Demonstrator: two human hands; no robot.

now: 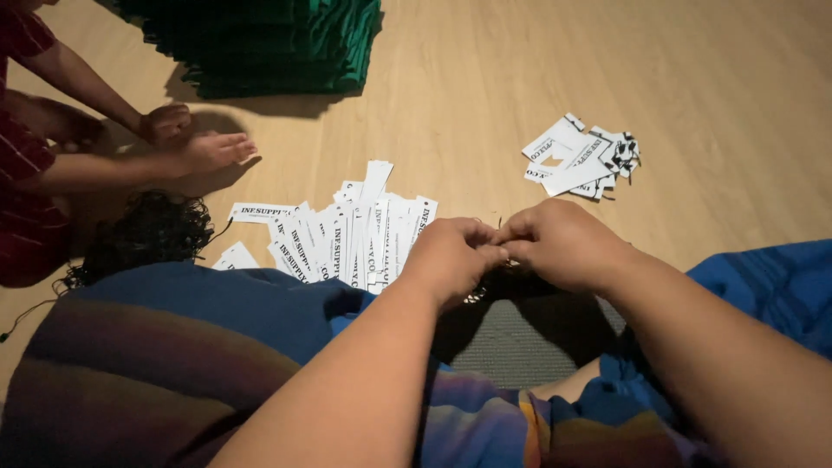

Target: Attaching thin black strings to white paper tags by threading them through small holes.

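Observation:
My left hand (451, 256) and my right hand (559, 243) meet in front of me, fingertips pinched together over my lap. Something small and dark, like a thin string, sits between the fingertips; what it is stays hidden by the fingers. Just left of my left hand a fan of white printed paper tags (347, 234) lies on the wooden floor (693, 104). A smaller heap of white tags with black strings (581, 156) lies beyond my right hand.
A stack of folded green cloth (269, 43) stands at the far left. Another person's hands and foot (186, 143) rest on the floor at the left, next to a tangle of black strings (147, 234). My legs are covered in blue striped fabric (173, 347).

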